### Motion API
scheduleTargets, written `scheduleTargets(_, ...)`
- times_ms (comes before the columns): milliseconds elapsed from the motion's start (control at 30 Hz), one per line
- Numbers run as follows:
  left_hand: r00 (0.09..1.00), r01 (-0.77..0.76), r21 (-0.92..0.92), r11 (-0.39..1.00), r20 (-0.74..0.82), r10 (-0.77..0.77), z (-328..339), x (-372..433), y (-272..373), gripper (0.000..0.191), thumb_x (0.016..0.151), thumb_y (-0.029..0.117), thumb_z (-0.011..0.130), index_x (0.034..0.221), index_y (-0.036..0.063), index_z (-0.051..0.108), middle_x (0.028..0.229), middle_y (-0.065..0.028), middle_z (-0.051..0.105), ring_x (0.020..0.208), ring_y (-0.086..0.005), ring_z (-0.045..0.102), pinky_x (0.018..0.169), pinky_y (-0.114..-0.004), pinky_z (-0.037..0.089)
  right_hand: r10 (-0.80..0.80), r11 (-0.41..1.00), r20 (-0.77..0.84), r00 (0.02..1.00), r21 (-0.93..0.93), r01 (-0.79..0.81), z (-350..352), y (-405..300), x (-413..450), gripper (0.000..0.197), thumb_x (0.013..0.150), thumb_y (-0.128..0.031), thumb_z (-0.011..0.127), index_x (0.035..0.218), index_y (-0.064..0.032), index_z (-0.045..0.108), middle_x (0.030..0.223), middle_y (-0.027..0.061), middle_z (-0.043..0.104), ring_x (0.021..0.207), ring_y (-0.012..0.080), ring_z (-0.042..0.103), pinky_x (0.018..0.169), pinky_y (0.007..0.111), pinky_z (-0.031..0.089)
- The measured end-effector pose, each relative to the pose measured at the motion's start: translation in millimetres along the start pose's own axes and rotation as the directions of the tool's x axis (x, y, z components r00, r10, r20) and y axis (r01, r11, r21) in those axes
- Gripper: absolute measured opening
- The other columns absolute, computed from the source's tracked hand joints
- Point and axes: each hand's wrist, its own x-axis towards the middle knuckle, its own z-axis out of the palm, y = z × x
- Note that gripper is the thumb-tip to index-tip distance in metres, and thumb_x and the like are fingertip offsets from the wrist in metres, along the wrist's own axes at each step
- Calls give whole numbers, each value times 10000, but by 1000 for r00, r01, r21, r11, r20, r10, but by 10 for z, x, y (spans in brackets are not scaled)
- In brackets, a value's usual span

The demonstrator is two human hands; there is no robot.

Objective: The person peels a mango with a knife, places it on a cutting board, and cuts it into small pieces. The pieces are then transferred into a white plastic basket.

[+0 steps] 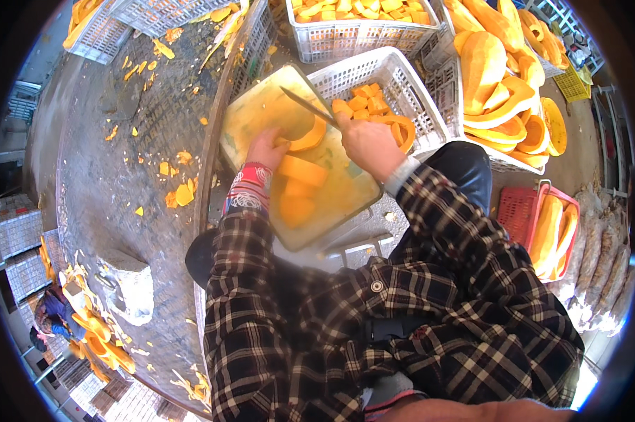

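My right hand [370, 145] grips a kitchen knife [304, 103], its blade pointing up and left above the cutting board [248, 113]. On that board my left hand [265, 150] has its fingers on one end of a curved squash slice [312, 138]. Just below the slice lie further cut squash pieces [302, 170], nearest to my left wrist. Beyond my right hand stands a white plastic crate [412, 89] with squash chunks [367, 100] inside. A curved squash piece [407, 126] rests at the crate's near side, partly hidden by my right hand.
Another crate [365, 45] of chunks stands at the back. To the right are a crate [449, 95] heaped with peeled squash halves [486, 68] and a red basket [512, 211] of squash. Scraps [183, 194] litter the surface at left, behind a raised edge [212, 142]. A person [59, 314] is far left.
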Motion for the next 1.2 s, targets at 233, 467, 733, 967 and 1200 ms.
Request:
scheduleTargets(233, 998, 45, -232, 972, -33, -54, -33, -179, -24, 280, 894, 64, 777, 1168, 33, 727, 1012, -49, 712, 909, -134, 655, 828, -288, 538, 82, 995, -37, 996, 67, -80, 379, 176, 196, 213, 969, -181, 582, 1109, -21, 566, 779, 210, 722, 708, 413, 716, 628, 523, 562)
scheduleTargets(467, 980, 120, -254, 960, -125, -156, 189, -151, 30, 137, 874, 51, 788, 980, 12, 711, 851, -43, 688, 801, -137, 639, 741, -289, 530, 117, 992, -58, 991, 52, -114, 79, -211, -185, 189, 979, -176, 602, 1097, -34, 562, 697, 178, 690, 684, 387, 729, 584, 495, 577)
scheduleTargets(733, 980, -77, -106, 991, -192, 56, 24, -236, 294, 237, 828, 144, 824, 1004, 35, 710, 965, -126, 652, 911, -263, 661, 827, -360, 534, 75, 993, 88, 993, 80, -82, 636, -123, -63, 211, 971, -173, 581, 1119, -23, 581, 771, 230, 716, 725, 419, 724, 650, 543, 564)
scheduleTargets(967, 971, -155, 317, 936, 223, 85, -218, -591, 554, 589, 724, 291, 857, 1256, 130, 661, 1209, -164, 643, 1211, -380, 570, 1044, -468, 472, 120, 986, -161, 980, 133, -99, 361, 117, -342, 172, 958, -174, 602, 1093, -71, 574, 685, 180, 691, 622, 389, 706, 558, 528, 546)
scheduleTargets(1200, 996, -87, 223, 971, 48, 79, -171, -495, 42, 633, 719, 172, 830, 1299, 47, 609, 1213, -207, 679, 1163, -415, 638, 1020, -458, 515, -31, 981, -44, 999, 190, 39, 298, 168, -724, 128, 936, -136, 593, 1048, -75, 578, 667, 177, 673, 600, 370, 693, 516, 506, 534)
